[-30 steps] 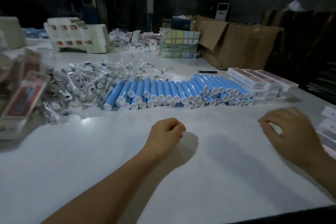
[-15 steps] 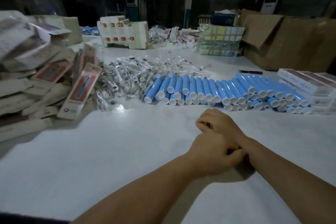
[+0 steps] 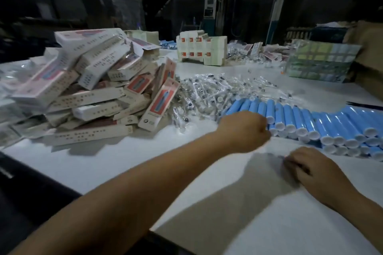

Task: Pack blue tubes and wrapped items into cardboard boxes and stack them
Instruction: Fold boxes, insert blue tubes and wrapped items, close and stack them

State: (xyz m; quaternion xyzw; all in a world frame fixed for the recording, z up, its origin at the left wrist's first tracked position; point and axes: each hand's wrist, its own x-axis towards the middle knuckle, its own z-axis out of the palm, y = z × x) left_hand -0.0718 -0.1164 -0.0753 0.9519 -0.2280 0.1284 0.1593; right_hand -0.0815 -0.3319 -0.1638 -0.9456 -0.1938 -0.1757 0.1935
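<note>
Glossy blue tubes [image 3: 294, 118] with white caps lie rowed at right centre. The left hand [image 3: 244, 130], fingers curled, touches their near end; whether it grips one is unclear. The right hand [image 3: 317, 170] rests loosely curled on the smooth white surface [image 3: 103, 163]. Crinkly wrapped items [image 3: 217, 91] lie behind, flat boxes [image 3: 93, 89] heaped left.

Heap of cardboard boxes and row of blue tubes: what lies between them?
Head view: clear wrapped items lie between the boxes and the tubes.
</note>
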